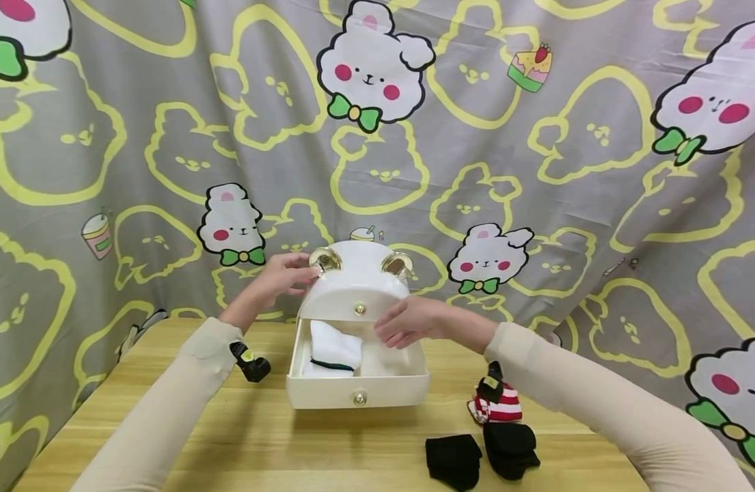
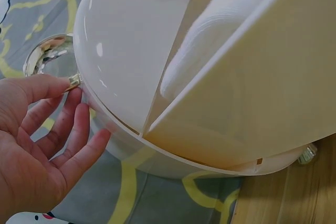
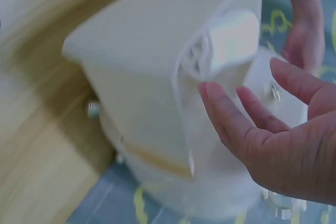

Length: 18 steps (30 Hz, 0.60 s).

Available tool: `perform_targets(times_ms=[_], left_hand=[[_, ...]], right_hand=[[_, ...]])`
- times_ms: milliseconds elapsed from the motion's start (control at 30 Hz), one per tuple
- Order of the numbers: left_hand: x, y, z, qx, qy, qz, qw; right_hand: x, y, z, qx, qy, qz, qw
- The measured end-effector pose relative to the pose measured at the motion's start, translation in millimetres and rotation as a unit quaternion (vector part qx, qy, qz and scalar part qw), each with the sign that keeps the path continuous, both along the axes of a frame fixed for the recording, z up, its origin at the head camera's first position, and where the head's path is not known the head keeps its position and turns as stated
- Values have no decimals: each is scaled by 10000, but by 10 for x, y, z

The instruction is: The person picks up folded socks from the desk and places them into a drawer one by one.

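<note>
A white plastic drawer box (image 1: 352, 283) with gold ears stands on the table, its lower drawer (image 1: 328, 393) pulled out. Folded white socks (image 1: 335, 347) with a dark green stripe lie in the drawer's left side. My left hand (image 1: 285, 277) is at the box's left gold ear (image 1: 324, 261); in the left wrist view, thumb and forefinger pinch the ear's base while the other fingers curve loosely. Over the drawer's right side hovers my right hand (image 1: 410, 321), fingers relaxed and holding nothing. The right wrist view is blurred.
To the right of the box lie red-and-white striped socks (image 1: 503, 404) and two folded black bundles (image 1: 454, 459), probably socks. The box stands on a wooden table (image 1: 242, 437). Behind it hangs a grey cartoon-print curtain (image 1: 377, 164).
</note>
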State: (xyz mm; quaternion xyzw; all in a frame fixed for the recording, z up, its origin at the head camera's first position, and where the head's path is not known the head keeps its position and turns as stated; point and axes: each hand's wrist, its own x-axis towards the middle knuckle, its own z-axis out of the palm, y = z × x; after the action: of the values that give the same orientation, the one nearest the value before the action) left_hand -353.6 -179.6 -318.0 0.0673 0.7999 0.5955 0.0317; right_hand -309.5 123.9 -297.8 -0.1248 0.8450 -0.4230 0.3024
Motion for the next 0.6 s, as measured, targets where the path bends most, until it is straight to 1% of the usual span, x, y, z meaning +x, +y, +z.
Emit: perform_targets(times_ms=[167,300,367,467,600], left_hand=[[-18,-10,-5,-55,0,5,10000],[-31,-28,-4,-53,23,14,10000],[-34,-38,0,-53,27,13,10000],[-34,-41,6,-36,1,-19,10000],[-31,-12,0,-14,-36,-48,10000]], right_hand=[[-72,484,147,46,37,-3,10000],[-130,866,152,293,346,-66,9989],[-152,1041,109,538,552,-116,9970],[-188,1306,-18,922,764,-115,9927],[-230,1672,-272,1434,838,-158,9860]])
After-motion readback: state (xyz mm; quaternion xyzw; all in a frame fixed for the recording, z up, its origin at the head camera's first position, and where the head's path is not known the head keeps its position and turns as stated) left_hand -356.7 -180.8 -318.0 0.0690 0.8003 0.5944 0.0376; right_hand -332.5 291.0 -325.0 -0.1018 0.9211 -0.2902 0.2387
